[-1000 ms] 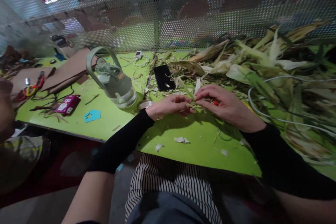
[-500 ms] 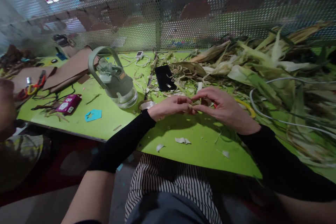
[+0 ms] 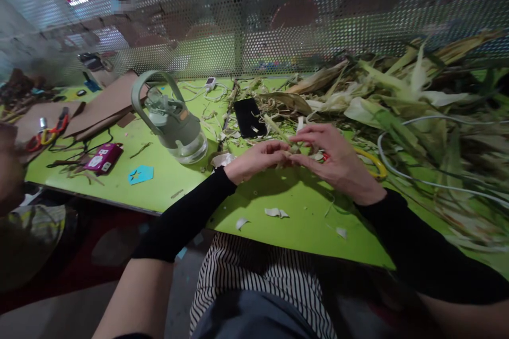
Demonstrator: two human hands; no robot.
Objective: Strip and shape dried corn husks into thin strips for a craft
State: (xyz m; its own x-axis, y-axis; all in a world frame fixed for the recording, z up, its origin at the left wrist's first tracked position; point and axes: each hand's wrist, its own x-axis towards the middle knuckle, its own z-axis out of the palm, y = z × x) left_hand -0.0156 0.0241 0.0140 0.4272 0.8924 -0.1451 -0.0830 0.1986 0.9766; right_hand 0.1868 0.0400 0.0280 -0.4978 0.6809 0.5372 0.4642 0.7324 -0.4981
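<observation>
My left hand (image 3: pixel 260 160) and my right hand (image 3: pixel 328 159) meet above the green table (image 3: pixel 222 206). Both sets of fingers are closed in a pinch on a thin, pale green strip of corn husk (image 3: pixel 274 128), one end of which sticks up and to the left. The fingers hide the rest of the strip. Under and beside my right hand lies a tool with a yellow handle (image 3: pixel 376 161), partly covered. White husk scraps (image 3: pixel 276 213) are scattered on the table in front of my hands.
A heap of corn husks (image 3: pixel 413 90) fills the right, crossed by a white cable (image 3: pixel 384 153). Behind my hands lies a black phone (image 3: pixel 250 118). To the left are a water bottle (image 3: pixel 178 135), a purple box (image 3: pixel 102 158) and another person's arm (image 3: pixel 8 164). A perforated screen (image 3: pixel 207 37) stands behind.
My right hand has shifted slightly left, nearer my left fingers. A pale green end of the husk strip now stands up above the fingers.
</observation>
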